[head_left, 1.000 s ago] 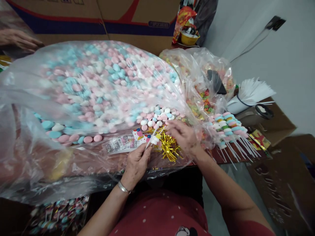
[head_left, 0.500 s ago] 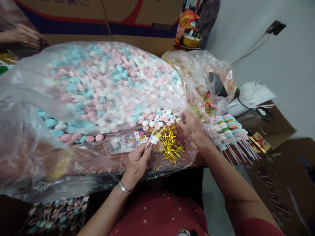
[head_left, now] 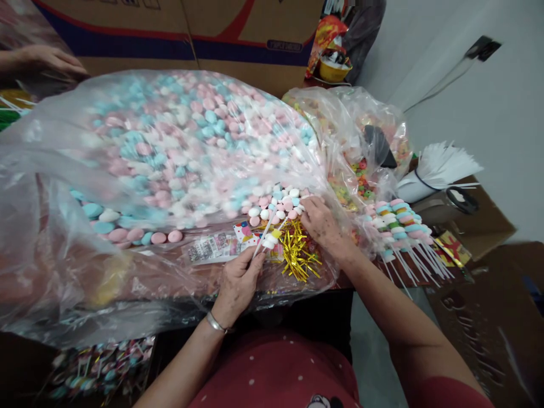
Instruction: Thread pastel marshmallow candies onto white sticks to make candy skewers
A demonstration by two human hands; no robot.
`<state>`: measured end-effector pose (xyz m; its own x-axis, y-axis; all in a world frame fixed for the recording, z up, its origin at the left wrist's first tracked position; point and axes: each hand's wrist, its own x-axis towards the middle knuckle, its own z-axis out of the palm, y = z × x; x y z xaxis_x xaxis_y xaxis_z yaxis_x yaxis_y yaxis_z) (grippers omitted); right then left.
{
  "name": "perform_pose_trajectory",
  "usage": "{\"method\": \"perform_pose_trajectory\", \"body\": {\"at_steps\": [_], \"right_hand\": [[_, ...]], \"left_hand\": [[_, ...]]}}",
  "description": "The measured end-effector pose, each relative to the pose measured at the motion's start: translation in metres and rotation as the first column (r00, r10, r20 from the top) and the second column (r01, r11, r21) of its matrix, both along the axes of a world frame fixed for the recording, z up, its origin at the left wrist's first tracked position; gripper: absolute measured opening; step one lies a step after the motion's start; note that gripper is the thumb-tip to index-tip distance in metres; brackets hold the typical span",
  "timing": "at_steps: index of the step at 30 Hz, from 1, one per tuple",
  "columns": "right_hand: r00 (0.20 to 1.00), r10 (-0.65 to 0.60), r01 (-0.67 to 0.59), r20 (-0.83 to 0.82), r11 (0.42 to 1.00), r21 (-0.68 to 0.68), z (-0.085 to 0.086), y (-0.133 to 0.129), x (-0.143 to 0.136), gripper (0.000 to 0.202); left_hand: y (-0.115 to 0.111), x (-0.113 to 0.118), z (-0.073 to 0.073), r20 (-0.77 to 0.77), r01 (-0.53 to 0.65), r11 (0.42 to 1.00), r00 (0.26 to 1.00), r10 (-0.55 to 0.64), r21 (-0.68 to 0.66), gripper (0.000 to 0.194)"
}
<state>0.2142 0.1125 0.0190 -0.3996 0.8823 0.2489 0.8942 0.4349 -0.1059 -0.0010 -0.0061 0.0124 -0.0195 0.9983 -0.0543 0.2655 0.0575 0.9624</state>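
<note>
My left hand [head_left: 240, 280] is closed around thin white sticks [head_left: 264, 232], held slanting up over the table's front edge. White and yellow candy pieces [head_left: 272, 239] sit on one stick. Fingers stretched forward, my right hand [head_left: 323, 226] reaches to the loose pink, white and blue candies [head_left: 278, 204] at the mouth of the big clear bag; its fingertips are partly hidden. Gold twist ties [head_left: 297, 252] lie in a pile just beneath the right hand. Printed labels [head_left: 216, 246] lie left of the sticks.
A large clear bag of pastel candies [head_left: 178, 141] spreads over the table. Right of it are a bag of ring-shaped candies [head_left: 361, 175], finished candy skewers [head_left: 402, 224] and a bundle of white sticks [head_left: 437, 167]. Another person's hand [head_left: 53, 62] is at the far left.
My right hand has moved a little left, and its fingers have stretched out from a more curled shape toward the loose candies. My left hand still holds the sticks. The view has shifted slightly.
</note>
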Motion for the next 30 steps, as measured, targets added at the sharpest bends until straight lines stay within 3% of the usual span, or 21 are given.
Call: {"method": "perform_pose_trajectory", "body": {"at_steps": [9,12,17,23,26,30], "right_hand": [[0.984,0.03,-0.035,0.177,0.999,0.023,0.005,-0.008,-0.017,0.023],[0.983,0.057,-0.06,0.176,0.998,0.012,0.006,-0.007,-0.021,0.023],[0.983,-0.029,0.044,0.182,0.996,-0.08,0.01,-0.002,-0.025,0.021],[0.988,0.039,-0.023,0.15,0.994,-0.103,0.012,0.001,-0.028,0.021],[0.999,-0.021,0.025,0.049,0.995,-0.096,0.012,0.003,-0.026,0.02],[0.944,-0.016,-0.023,-0.331,0.993,-0.112,0.013,0.003,-0.019,0.018]], "left_hand": [[0.0,0.0,0.001,0.002,0.005,1.0,1.0,-0.005,0.0,0.029],[0.001,0.0,0.002,0.0,0.021,1.0,1.0,-0.021,0.012,0.028],[0.0,-0.001,0.0,0.004,0.017,1.0,1.0,-0.017,-0.01,0.03],[0.001,0.0,-0.002,0.02,0.01,0.999,1.0,-0.009,-0.031,0.032],[0.001,0.0,-0.004,0.02,-0.002,0.999,1.0,0.003,-0.036,0.033],[0.001,0.001,-0.007,0.005,-0.011,0.999,1.0,0.011,-0.043,0.033]]}}
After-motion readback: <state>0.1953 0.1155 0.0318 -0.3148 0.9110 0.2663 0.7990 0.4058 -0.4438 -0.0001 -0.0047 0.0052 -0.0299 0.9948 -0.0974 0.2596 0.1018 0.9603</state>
